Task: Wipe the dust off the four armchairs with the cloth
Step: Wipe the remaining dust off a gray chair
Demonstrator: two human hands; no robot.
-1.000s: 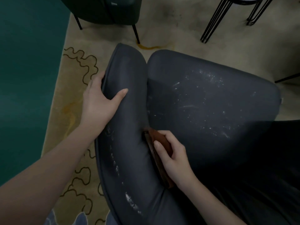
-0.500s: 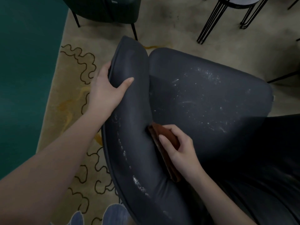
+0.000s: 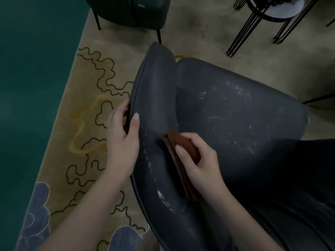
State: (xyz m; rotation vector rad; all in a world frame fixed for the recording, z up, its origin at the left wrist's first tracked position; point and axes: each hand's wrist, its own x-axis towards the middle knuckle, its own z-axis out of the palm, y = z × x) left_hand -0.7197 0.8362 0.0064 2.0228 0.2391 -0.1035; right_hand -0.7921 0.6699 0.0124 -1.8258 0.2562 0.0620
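**Cloth in the armrest/seat crease, both hands on the chair**

The dark armchair (image 3: 235, 124) filled the centre and lower right of the frame. The left hand (image 3: 123, 142) gripped the outer edge of its armrest (image 3: 155, 98) at centre frame, w/ the thumb on top and the fingers curled round the piped rim. The right hand (image 3: 201, 160) clutched the folded rust-brown cloth (image 3: 183, 149), which was pressed edge-on into the seam btwn armrest and seat cushion (image 3: 244, 113), just right of the left hand. White dust flecks showed on the cushion and along the armrest's lower stretch.

Left of the armrest lay open tan rug (image 3: 87, 109) w/ dark squiggle lines, then teal floor (image 3: 27, 87) at the far left. A 2nd dark armchair (image 3: 130, 11) stood at top centre, apart from the armrest tip. A wire-legged side table (image 3: 272, 13) stood at upper right, w/ bare rug btwn it and the cushion's front edge.
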